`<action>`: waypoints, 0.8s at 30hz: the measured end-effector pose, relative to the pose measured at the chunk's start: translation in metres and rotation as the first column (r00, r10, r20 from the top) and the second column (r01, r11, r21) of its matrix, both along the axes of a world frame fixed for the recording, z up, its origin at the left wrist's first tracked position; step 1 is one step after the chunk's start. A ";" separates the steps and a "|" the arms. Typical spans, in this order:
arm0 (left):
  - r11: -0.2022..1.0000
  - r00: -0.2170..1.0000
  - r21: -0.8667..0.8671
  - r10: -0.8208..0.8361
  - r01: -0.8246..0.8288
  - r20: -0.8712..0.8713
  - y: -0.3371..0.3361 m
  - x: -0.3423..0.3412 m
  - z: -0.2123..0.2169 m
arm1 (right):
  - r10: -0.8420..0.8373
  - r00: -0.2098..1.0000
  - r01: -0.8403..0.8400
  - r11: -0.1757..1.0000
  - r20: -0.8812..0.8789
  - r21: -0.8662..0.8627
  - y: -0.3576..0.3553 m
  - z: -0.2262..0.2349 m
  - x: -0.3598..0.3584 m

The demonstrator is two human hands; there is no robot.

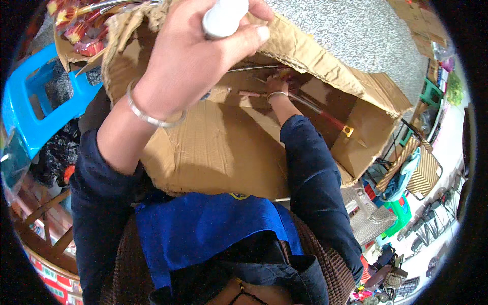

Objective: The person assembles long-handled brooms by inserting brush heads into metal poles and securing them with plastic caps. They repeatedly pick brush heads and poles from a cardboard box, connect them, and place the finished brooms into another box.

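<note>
Close to the view, my left hand (195,56) is closed around a white cylindrical object (225,19) with a rounded end. It hangs over the near left part of an open cardboard box (218,147). My right hand (277,85) reaches down into the box, at its shaded far side. Thin silver rods lie about it; one rod with a red end and a yellow tip (347,131) slopes away to the right. Something reddish sits by the right fingers, which are too dark and small to make out.
A blue plastic stool (38,96) stands at the left. Behind it, another carton holds wrapped red and yellow items (86,38). Striped bags (419,168) and a green stool (397,216) are at the right. The box has torn, ragged flaps.
</note>
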State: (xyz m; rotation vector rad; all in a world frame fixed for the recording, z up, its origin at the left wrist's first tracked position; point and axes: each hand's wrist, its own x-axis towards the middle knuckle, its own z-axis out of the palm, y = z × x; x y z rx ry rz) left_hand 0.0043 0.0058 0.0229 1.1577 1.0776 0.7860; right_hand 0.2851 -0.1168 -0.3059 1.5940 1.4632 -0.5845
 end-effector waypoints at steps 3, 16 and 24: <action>0.999 0.984 -0.018 -0.040 0.037 -0.171 -0.006 0.003 0.008 | 0.160 0.986 -0.168 0.957 -0.056 -0.236 0.004 -0.024 0.004; 1.000 0.981 -0.020 -0.016 0.012 -0.191 -0.002 0.004 0.000 | 0.009 0.969 -0.044 0.989 -0.246 -0.139 0.002 -0.005 -0.018; 0.998 0.980 -0.068 -0.031 0.018 -0.195 -0.005 0.005 0.005 | -0.103 0.859 -0.016 0.974 -0.502 -0.227 0.006 0.037 -0.058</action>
